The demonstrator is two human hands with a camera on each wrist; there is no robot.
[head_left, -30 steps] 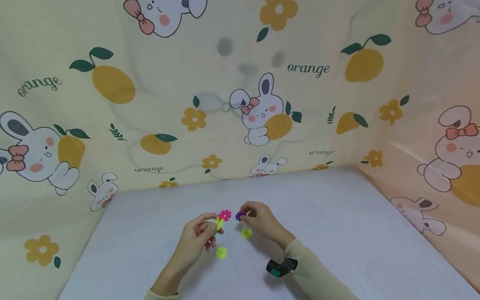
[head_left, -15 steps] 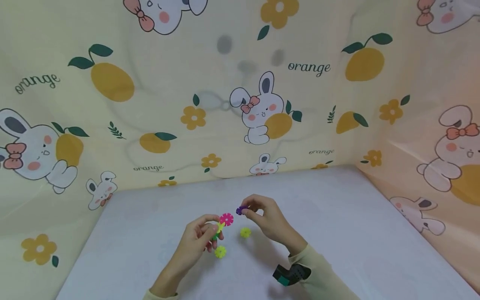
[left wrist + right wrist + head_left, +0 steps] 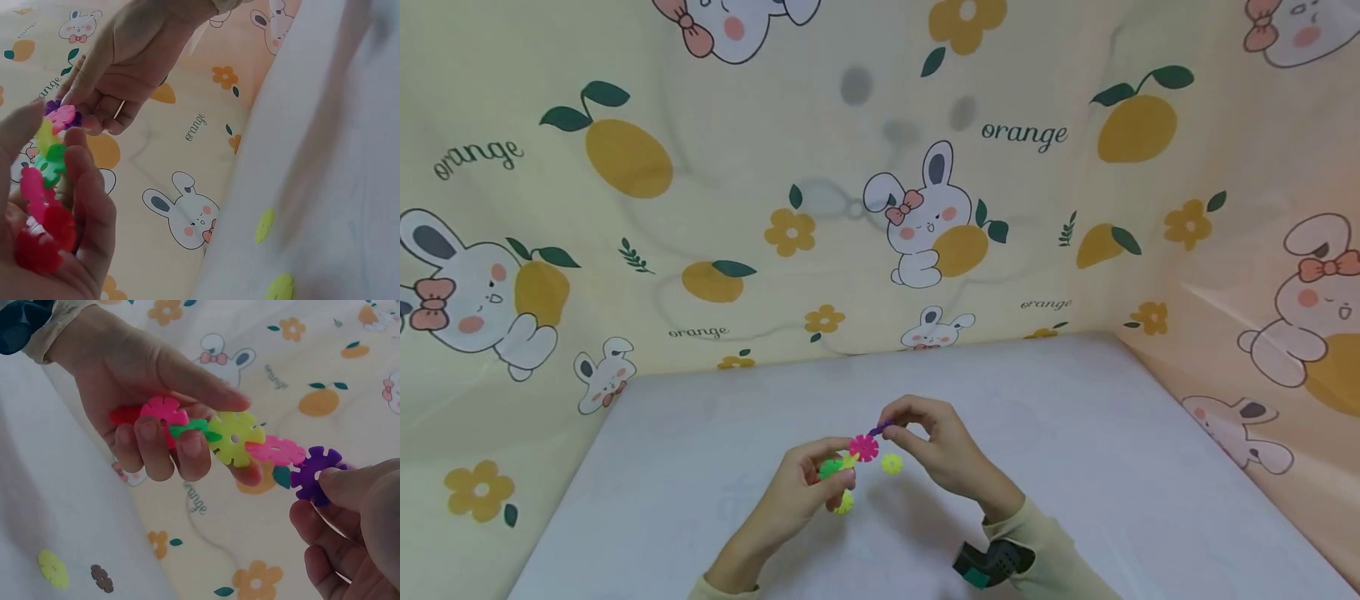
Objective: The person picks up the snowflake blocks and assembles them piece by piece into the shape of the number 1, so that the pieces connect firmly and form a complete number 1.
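My left hand (image 3: pixel 797 487) holds a chain of slotted plastic snowflake discs. In the right wrist view the chain runs from a red disc (image 3: pixel 125 415) through a pink disc (image 3: pixel 159 409), a green disc (image 3: pixel 190 430) and a yellow disc (image 3: pixel 226 428) to a pink end disc (image 3: pixel 264 452). Curled left fingers partly hide its red end. My right hand (image 3: pixel 947 446) pinches a purple disc (image 3: pixel 305 466) between thumb and fingers. The purple disc's edge meets the pink end disc, set at an angle to it. Both hands are raised over the table.
On the white table (image 3: pixel 1037 417) lies a loose yellow disc (image 3: pixel 892 463). Another yellow disc (image 3: pixel 844 503) shows just below my left fingers. The right wrist view also has a small brownish disc (image 3: pixel 101 579). A patterned cloth (image 3: pixel 820 108) stands behind the table.
The right hand rose slightly with the purple disc, then turned it edge-on against the pink end disc. The left hand shifted slightly right and turned, bringing the green disc into fuller view.
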